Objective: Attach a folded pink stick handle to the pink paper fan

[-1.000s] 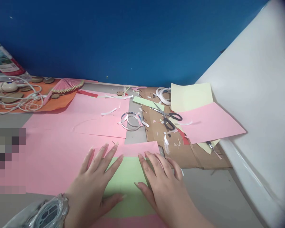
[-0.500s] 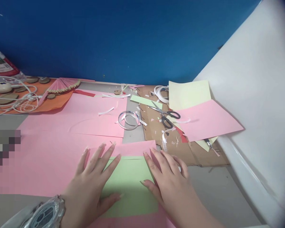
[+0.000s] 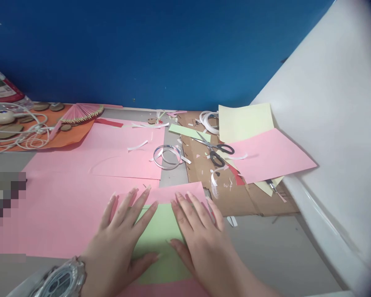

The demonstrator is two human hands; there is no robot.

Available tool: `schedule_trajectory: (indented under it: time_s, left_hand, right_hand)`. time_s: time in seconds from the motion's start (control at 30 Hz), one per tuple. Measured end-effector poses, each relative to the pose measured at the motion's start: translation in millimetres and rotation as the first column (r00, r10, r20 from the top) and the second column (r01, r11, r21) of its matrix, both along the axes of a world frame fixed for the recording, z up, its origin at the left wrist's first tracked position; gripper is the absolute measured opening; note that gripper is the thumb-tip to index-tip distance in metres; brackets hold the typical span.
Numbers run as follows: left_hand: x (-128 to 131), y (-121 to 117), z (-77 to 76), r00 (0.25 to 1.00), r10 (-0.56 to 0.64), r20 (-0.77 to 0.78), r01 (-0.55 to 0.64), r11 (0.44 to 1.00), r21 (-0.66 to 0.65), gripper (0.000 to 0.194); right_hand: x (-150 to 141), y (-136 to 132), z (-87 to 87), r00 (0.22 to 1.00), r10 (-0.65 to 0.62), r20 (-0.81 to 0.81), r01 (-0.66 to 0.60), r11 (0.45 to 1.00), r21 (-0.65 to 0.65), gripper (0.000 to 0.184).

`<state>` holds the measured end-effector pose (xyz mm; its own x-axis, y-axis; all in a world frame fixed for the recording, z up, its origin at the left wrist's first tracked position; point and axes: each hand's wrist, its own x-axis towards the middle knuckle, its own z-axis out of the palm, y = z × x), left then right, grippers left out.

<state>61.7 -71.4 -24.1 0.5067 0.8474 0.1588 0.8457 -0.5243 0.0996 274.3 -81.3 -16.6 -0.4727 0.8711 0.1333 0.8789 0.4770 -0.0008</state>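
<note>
In the head view, a flat, smooth rectangle of green paper [image 3: 160, 235] lies on pink sheets [image 3: 64, 214] at the near edge of the table [image 3: 278, 255], its long axis running away from the person toward the blue wall. The left hand [image 3: 120, 243] and right hand [image 3: 200, 243] both press flat on it, fingers spread wide, gripping nothing. Metal scissors [image 3: 214, 150] with black handles lie well apart on brown cardboard [image 3: 244, 198].

No legible text anywhere, only a faint scrawl like "wf" on the cardboard [image 3: 235, 194].

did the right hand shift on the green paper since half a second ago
Yes. The right hand slid left across the green paper, away from the cardboard edge, closer to the left hand.
</note>
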Motion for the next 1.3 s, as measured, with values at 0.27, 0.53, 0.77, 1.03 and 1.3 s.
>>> schedule_trajectory:
  time_s: [0.27, 0.53, 0.77, 1.03, 1.3]
  left_hand:
    - [-7, 3, 0.0, 0.991, -0.082, -0.102, 0.086, 0.996, 0.038, 0.071]
    - [-28, 1, 0.3, 0.985, -0.099, -0.138, 0.108, 0.992, 0.061, 0.076]
    - [-38, 1, 2.6, 0.984, -0.073, -0.165, 0.078, 0.997, 0.021, 0.080]
    - [-52, -5, 4.7, 0.980, -0.005, -0.200, 0.011, 1.000, 0.028, 0.087]
    - [-57, -10, 2.5, 0.988, 0.074, -0.134, -0.071, 0.997, 0.029, 0.088]
  right_hand:
    - [23, -4, -0.1, 0.992, -0.107, 0.066, 0.106, 0.994, 0.020, 0.049]
    - [24, -3, -1.2, 0.993, -0.093, 0.079, 0.092, 0.996, 0.024, 0.047]
    - [24, -4, -2.8, 0.992, -0.099, 0.078, 0.097, 0.995, 0.024, 0.045]
    - [26, -4, -2.2, 0.992, -0.087, 0.097, 0.085, 0.996, 0.023, 0.047]
    - [31, -4, -3.8, 0.993, -0.073, 0.094, 0.067, 0.995, 0.068, 0.064]
